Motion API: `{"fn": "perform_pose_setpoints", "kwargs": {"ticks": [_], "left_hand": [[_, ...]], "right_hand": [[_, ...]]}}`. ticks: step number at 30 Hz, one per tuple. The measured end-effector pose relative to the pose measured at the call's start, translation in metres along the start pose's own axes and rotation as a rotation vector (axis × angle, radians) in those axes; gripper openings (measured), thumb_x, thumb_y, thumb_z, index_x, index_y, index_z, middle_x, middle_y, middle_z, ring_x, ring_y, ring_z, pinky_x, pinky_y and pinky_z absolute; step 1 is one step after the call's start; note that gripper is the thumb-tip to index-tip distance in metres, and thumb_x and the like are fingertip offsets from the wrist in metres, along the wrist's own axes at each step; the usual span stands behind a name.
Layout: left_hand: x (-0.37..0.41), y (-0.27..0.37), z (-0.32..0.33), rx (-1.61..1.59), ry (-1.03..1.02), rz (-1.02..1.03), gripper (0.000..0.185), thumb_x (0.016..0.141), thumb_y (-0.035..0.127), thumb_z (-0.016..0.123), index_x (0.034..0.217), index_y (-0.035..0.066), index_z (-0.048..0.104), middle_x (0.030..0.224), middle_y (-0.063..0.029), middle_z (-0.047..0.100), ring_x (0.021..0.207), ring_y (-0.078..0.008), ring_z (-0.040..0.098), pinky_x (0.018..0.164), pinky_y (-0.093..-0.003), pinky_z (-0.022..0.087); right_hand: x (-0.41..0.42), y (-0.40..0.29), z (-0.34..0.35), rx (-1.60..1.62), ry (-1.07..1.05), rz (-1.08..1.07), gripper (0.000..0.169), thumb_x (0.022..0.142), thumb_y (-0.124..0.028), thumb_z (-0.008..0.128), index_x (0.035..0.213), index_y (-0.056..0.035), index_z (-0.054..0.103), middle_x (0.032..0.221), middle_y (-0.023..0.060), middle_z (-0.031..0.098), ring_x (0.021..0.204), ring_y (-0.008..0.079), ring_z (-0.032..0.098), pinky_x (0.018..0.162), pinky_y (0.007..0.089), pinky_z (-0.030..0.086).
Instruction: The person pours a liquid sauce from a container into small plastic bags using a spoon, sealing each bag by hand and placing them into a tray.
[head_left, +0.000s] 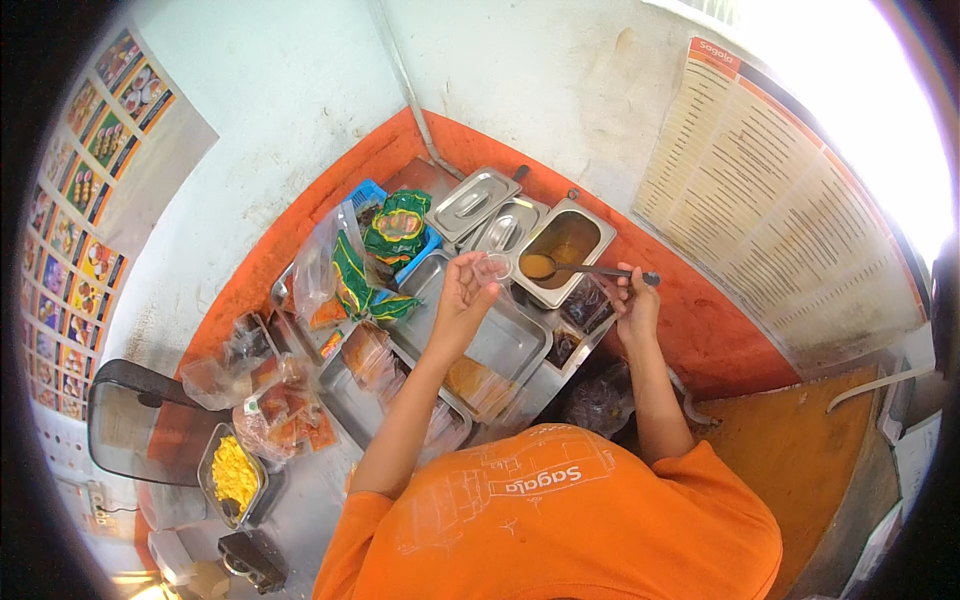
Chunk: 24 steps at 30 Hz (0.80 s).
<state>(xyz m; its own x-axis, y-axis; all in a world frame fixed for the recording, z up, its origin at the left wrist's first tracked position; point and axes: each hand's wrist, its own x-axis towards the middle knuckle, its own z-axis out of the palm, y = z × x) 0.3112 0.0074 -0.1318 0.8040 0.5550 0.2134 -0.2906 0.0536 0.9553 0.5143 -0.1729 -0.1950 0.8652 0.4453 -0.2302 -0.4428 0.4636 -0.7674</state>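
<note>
My left hand holds a small clear plastic cup by its side, just left of a deep steel pan. Brown sauce lies inside that pan. My right hand grips the dark handle of a ladle. The ladle's bowl, filled with light brown sauce, is over the pan, near the cup. Below my hands sits a shallow steel tray, with clear packets of orange-brown sauce at its near end.
Lidded steel pans stand behind the sauce pan. Green printed bags rest in a blue basket at the back left. Dark sauce packets lie at right. Further left are filled plastic bags and a steel container of yellow food.
</note>
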Motion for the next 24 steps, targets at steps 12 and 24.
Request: {"fn": "perform_pose_setpoints", "kwargs": {"ticks": [12, 24], "left_hand": [[0.032, -0.024, 0.017, 0.153, 0.009, 0.138, 0.045, 0.085, 0.009, 0.066, 0.121, 0.006, 0.039, 0.115, -0.0099, 0.055, 0.108, -0.0179, 0.054, 0.094, -0.0317, 0.042], [0.059, -0.005, 0.026, 0.848, 0.006, 0.234, 0.05, 0.079, 0.028, 0.071, 0.114, 0.003, 0.047, 0.099, -0.017, 0.064, 0.098, -0.0327, 0.06, 0.083, -0.039, 0.045]], "right_hand": [[-0.015, -0.055, 0.035, 0.132, 0.036, -0.097, 0.03, 0.096, -0.027, 0.05, 0.103, 0.0003, 0.059, 0.069, -0.0032, 0.052, 0.055, 0.0065, 0.043, 0.047, 0.0206, 0.036], [-0.004, -0.079, 0.047, -0.021, -0.06, -0.285, 0.029, 0.097, -0.027, 0.049, 0.098, 0.0, 0.062, 0.069, -0.0026, 0.053, 0.056, 0.0055, 0.043, 0.045, 0.0206, 0.034]]}}
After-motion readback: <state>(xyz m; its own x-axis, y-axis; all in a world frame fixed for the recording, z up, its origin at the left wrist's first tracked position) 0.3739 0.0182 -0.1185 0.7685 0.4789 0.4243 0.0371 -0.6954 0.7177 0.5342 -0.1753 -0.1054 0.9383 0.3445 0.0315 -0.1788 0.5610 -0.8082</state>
